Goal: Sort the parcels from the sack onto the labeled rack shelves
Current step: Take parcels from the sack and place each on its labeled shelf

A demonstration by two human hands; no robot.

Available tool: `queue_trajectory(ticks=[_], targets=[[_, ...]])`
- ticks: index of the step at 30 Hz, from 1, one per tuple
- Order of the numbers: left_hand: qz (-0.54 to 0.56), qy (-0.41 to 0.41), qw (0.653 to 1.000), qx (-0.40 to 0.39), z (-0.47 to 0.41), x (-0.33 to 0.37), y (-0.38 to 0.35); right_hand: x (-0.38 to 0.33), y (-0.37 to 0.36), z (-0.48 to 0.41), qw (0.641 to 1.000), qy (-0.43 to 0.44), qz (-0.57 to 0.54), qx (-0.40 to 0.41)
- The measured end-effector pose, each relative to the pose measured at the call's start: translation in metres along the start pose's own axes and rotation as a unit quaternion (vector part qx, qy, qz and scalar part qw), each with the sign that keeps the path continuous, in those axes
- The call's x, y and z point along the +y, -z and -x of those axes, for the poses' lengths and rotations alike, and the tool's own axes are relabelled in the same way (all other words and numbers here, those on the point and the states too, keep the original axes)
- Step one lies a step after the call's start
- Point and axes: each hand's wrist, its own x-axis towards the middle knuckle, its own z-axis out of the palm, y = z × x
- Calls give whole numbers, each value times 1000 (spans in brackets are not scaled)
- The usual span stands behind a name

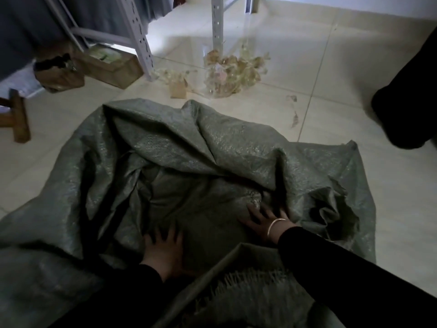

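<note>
Two white slotted uprights of the rack (pixel 217 24) stood at the top of your head view, on the pale tiled floor (pixel 331 67). By the foot of the left upright sat two cardboard boxes (pixel 111 67), side by side, the left one with something dark on top. Around the foot of the right upright lay a heap of crumpled clear wrap (pixel 233 69), with a small cardboard scrap (pixel 177 89) just beside it, both between the rack and you. A wooden piece (pixel 19 119) stuck in at the left edge. A dark shape (pixel 406 102) that I could not identify filled the right edge, well apart from your hands.

The grey-green woven sack (pixel 165 143) lay slumped on the floor right in front of you, its mouth toward you and its frayed rim folded over near your right sleeve. Your left hand (pixel 163 247) rested palm down inside the mouth, fingers straight and spread on the fabric, holding nothing. Your right hand (pixel 264 218), with a thin bracelet (pixel 275 224) at the wrist, also lay flat with spread fingers, its fingertips against a raised fold of the sack. It gripped nothing that I could see. Between your hands the fabric rose in a rounded bulge, and the cloth hid whatever was beneath.
</note>
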Motion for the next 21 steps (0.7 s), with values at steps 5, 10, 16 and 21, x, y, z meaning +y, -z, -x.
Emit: queue_trajectory(ticks=[5,10,16,21], targets=[[-12,88,988,125,8,-27,7,25,6,21,984,-104,-98,102],[56,85,944,313,3,-67,60,44,59,38,952,-147,-159,214],[80,151,936,307,23,-89,99,46,108,65,895,-178,-200,357],[151,67,940,299,31,-78,110,51,139,99,849,-194,-188,454]])
